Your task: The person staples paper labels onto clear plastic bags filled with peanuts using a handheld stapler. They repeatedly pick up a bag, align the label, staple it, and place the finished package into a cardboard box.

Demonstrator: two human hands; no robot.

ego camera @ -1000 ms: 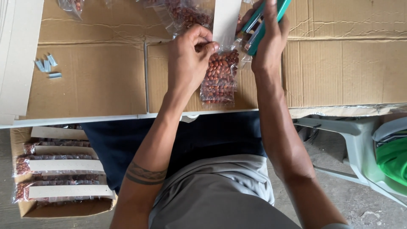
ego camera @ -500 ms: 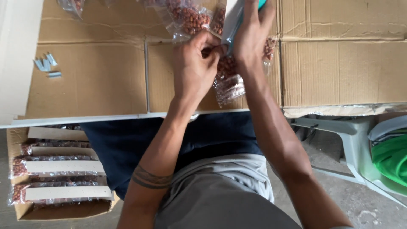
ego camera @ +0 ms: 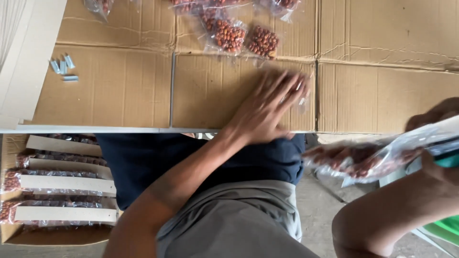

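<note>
Left hand [ego camera: 270,107] lies flat, blurred and spread open, palm down on the worktop [ego camera: 119,91], a broad surface covered with flattened brown corrugated cardboard; it grips nothing, though a scrap of clear plastic seems to show under its fingertips near the cardboard seam. Right hand [ego camera: 437,138], at the right edge of the view and partly cut off, is closed around the top of a clear plastic packet of reddish-brown nuts [ego camera: 363,160], which hangs off the worktop's near edge, over the floor beside the person's knee; something teal shows in the same grip, but what it is cannot be told. Down at the lower left, an open cardboard box [ego camera: 12,234] sits on the floor below the worktop and holds rows of packets with pale card headers [ego camera: 64,184], which look finished, so a good share of the packing seems done. Along the far edge of the worktop, several loose clear packets of reddish-brown nuts [ego camera: 229,33] lie without headers, well apart from both hands, and these seem to be what is left. Smallest, a few short grey staple strips [ego camera: 62,67] lie at the far left of the cardboard.
</note>
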